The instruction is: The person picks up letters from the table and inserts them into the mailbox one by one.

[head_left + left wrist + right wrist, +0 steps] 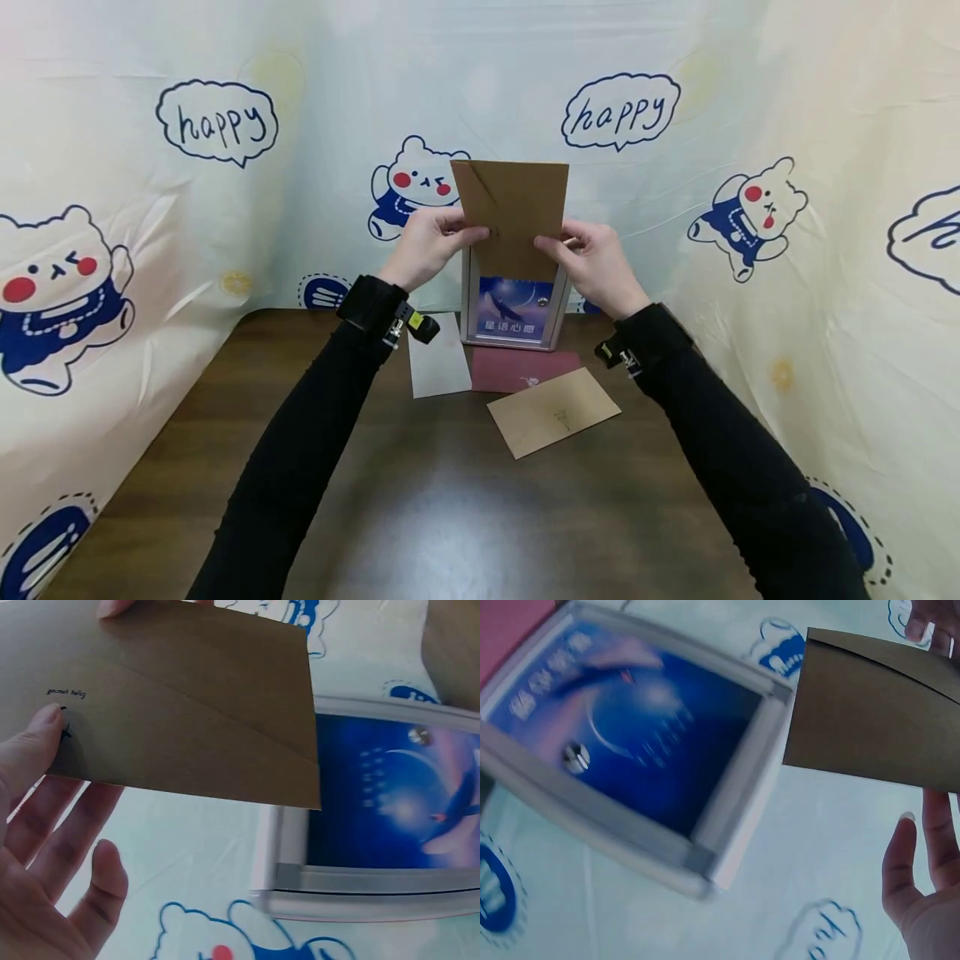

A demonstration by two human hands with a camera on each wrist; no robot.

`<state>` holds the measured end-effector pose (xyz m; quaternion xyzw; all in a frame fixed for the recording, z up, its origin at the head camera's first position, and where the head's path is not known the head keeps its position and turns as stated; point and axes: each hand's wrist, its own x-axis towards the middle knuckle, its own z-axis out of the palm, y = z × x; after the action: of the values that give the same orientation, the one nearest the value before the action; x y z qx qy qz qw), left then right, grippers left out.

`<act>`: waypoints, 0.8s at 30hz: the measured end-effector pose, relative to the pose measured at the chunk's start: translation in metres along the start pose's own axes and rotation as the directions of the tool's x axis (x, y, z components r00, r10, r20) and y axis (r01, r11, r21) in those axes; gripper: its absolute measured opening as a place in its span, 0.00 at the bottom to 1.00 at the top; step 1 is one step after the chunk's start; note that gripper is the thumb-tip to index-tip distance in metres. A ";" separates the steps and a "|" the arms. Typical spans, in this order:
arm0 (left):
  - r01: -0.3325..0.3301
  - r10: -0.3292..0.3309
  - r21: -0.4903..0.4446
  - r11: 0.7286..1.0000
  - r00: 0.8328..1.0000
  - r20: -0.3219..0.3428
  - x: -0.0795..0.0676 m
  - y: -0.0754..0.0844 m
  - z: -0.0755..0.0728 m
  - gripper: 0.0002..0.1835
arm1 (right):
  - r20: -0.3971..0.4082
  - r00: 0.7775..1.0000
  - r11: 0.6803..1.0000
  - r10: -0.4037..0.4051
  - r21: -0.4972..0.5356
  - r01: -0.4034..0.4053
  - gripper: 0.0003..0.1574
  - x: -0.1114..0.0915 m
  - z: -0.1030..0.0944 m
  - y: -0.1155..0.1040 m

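Observation:
A brown kraft envelope (525, 200) is held upright between both hands, above a box. My left hand (431, 246) pinches its left edge, thumb over the near face. At the right edge my right hand (600, 262) pinches it the same way. Small dark print and a slanting fold line show on the envelope (187, 705) in the left wrist view. Below it stands the pale-framed box (517, 310), its front a blue and purple picture with white characters and a small silver knob. In the head view the envelope covers the box's top part.
On the dark wooden table (465, 500) before the box lie a white envelope (440, 358), a dark red envelope (517, 367) and another brown envelope (555, 412), which overlaps the red one. A pale curtain (322, 150) with printed bears hangs behind and at both sides.

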<state>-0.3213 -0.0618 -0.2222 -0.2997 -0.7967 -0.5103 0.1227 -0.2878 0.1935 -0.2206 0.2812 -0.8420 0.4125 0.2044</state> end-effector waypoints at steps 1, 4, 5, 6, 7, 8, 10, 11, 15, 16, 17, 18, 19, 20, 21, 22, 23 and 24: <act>-0.002 0.002 0.007 1.000 1.000 -0.001 0.005 0.002 -0.002 0.16 | 0.003 1.000 1.000 -0.002 -0.014 0.002 0.18 0.005 -0.004 -0.002; -0.021 0.021 0.029 0.999 1.000 0.006 0.021 0.008 -0.007 0.18 | -0.004 1.000 0.999 -0.007 -0.050 0.007 0.17 0.021 -0.016 -0.006; -0.023 0.023 0.039 0.999 1.000 0.008 0.026 0.009 -0.008 0.18 | -0.012 1.000 0.998 -0.009 -0.061 0.008 0.17 0.027 -0.020 -0.007; -0.028 0.028 0.047 0.999 1.000 0.009 0.032 0.011 -0.010 0.19 | -0.021 1.000 0.997 -0.014 -0.070 0.013 0.17 0.033 -0.023 -0.007; -0.031 0.031 0.059 0.998 0.999 0.009 0.037 0.012 -0.011 0.19 | -0.031 0.999 0.997 -0.019 -0.081 0.016 0.16 0.038 -0.026 -0.007; -0.030 0.030 0.062 0.998 1.000 0.004 0.042 0.013 -0.012 0.19 | -0.042 0.999 0.996 -0.020 -0.087 0.016 0.16 0.044 -0.028 -0.007; -0.010 0.011 0.065 0.998 1.000 -0.006 0.052 0.015 -0.014 0.19 | -0.055 0.998 0.996 -0.017 -0.086 0.012 0.17 0.054 -0.031 -0.005; 0.005 -0.004 0.060 0.998 1.000 -0.010 0.057 0.015 -0.014 0.19 | -0.062 0.998 0.997 -0.011 -0.082 0.006 0.17 0.059 -0.032 -0.002; 0.045 -0.044 0.064 0.997 0.999 -0.013 0.075 0.014 -0.015 0.19 | -0.080 0.996 0.997 0.040 -0.062 -0.045 0.19 0.074 -0.032 0.008; 0.052 -0.051 0.075 0.996 0.999 -0.012 0.079 0.013 -0.015 0.19 | -0.087 0.995 0.996 0.056 -0.064 -0.062 0.19 0.076 -0.032 0.011; 0.057 -0.057 0.086 0.995 0.998 -0.013 0.083 0.012 -0.015 0.19 | -0.093 0.993 0.995 0.071 -0.063 -0.077 0.20 0.079 -0.031 0.014; 0.065 -0.064 0.101 0.993 0.998 -0.013 0.086 0.011 -0.015 0.19 | -0.097 0.992 0.994 0.080 -0.064 -0.086 0.20 0.082 -0.031 0.017; 0.073 -0.073 0.114 0.991 0.997 -0.012 0.089 0.010 -0.016 0.19 | -0.101 0.991 0.993 0.090 -0.068 -0.097 0.21 0.084 -0.030 0.020; 0.079 -0.079 0.128 0.989 0.997 -0.010 0.091 0.008 -0.016 0.19 | -0.103 0.990 0.992 0.098 -0.067 -0.105 0.21 0.087 -0.028 0.024; 0.087 -0.087 0.142 0.986 0.996 -0.006 0.094 0.006 -0.015 0.19 | -0.106 0.989 0.992 0.106 -0.062 -0.113 0.21 0.089 -0.027 0.027; 0.090 -0.092 0.155 0.984 0.996 0.001 0.095 0.004 -0.015 0.19 | -0.111 0.987 0.991 0.113 -0.060 -0.120 0.20 0.091 -0.026 0.031; 0.094 -0.096 0.163 0.982 0.995 0.008 0.097 0.001 -0.014 0.19 | -0.116 0.986 0.991 0.117 -0.055 -0.124 0.20 0.092 -0.024 0.034; 0.098 -0.102 0.170 0.981 0.995 0.012 0.098 -0.001 -0.013 0.19 | -0.122 0.985 0.991 0.118 -0.049 -0.125 0.19 0.093 -0.022 0.037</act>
<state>-0.4010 -0.0394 -0.1677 -0.2531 -0.8523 -0.4434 0.1134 -0.3803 0.2018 -0.1757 0.1984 -0.8553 0.4161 0.2366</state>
